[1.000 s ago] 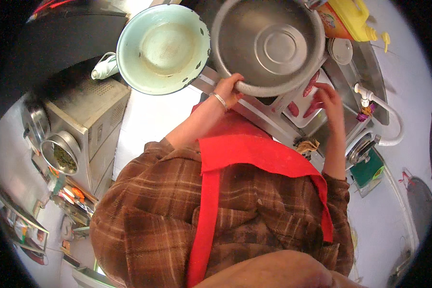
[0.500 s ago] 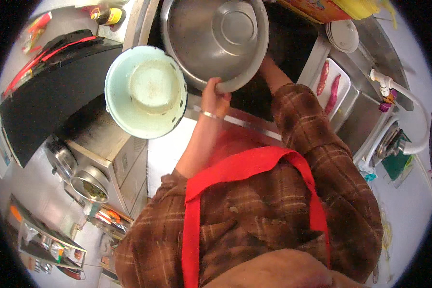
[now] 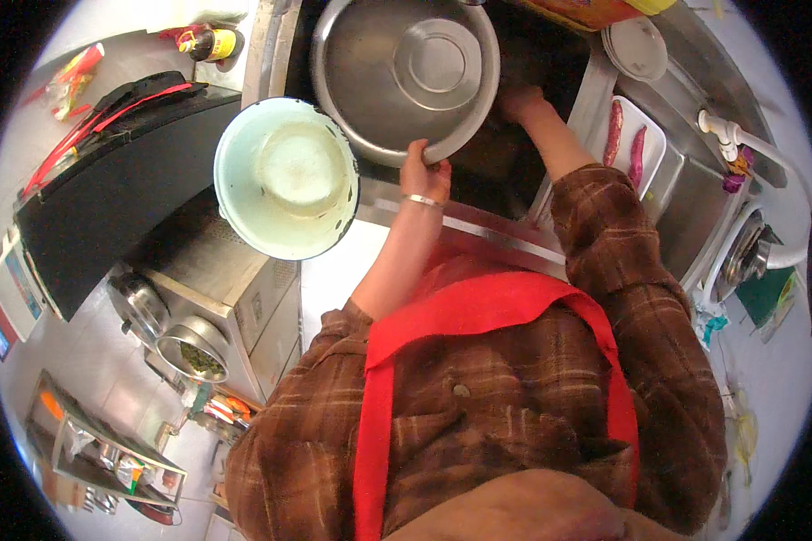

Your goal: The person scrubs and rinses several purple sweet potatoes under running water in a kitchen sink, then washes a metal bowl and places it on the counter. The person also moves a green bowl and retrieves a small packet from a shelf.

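Note:
My left hand (image 3: 426, 176) grips the near rim of a large stainless steel basin (image 3: 361, 104), thumb on the inner side. The basin is held over a dark sink (image 3: 537, 59); no contents can be made out in it. My right hand (image 3: 521, 104) reaches down into the dark area just right of the basin. Its fingers are lost in shadow, so what they hold or touch cannot be seen. Left of the steel basin stands a pale green enamel basin (image 3: 289, 171) with dark chips along its rim.
A white tray (image 3: 656, 158) with two reddish-purple sweet potatoes (image 3: 638, 155) lies right of the sink, near stacked white plates (image 3: 634, 50) and a white tap (image 3: 726, 133). A dark bottle (image 3: 209, 44) stands far left; metal pots (image 3: 194, 350) sit lower left.
The steel basin has tipped slightly, showing more of its floor. My right hand has moved right, out from beside the basin's rim. The whole view has shifted a little.

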{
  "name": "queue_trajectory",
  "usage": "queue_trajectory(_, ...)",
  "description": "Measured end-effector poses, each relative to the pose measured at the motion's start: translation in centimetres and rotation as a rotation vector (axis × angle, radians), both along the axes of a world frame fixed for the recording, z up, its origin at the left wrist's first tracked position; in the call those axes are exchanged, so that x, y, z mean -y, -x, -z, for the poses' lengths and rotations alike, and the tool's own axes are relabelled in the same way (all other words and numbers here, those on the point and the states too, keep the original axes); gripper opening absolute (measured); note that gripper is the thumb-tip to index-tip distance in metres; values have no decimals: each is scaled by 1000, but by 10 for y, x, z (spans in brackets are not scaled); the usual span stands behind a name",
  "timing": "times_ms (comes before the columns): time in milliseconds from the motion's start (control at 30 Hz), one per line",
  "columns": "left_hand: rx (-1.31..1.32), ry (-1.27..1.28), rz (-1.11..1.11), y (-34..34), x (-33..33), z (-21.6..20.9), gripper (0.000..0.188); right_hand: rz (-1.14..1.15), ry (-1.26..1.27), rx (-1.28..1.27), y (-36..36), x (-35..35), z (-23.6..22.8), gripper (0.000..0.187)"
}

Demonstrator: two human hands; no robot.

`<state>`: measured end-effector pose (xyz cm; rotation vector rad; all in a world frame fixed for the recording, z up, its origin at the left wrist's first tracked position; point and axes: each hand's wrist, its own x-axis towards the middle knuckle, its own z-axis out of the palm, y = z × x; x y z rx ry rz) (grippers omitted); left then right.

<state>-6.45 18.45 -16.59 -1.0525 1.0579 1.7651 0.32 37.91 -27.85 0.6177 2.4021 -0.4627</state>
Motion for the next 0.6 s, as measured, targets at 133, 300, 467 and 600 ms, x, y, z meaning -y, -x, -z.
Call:
queue_trajectory(133,44,75,-35,-13,-12,12,14,-46,-118,91,-3,-4,-63,27)
queue_trajectory(300,118,-111,-113,-27,-19,26,27,-211,-116,19,-21,16,-149,15)
queue_trajectory(467,248,-196,114,-59,-32,-10,32,-74,-85,-348,-64,26,-192,15)
queue_trajectory(600,84,-299,557,-69,-24,-76,29,89,-46,-426,-81,29,-241,21)
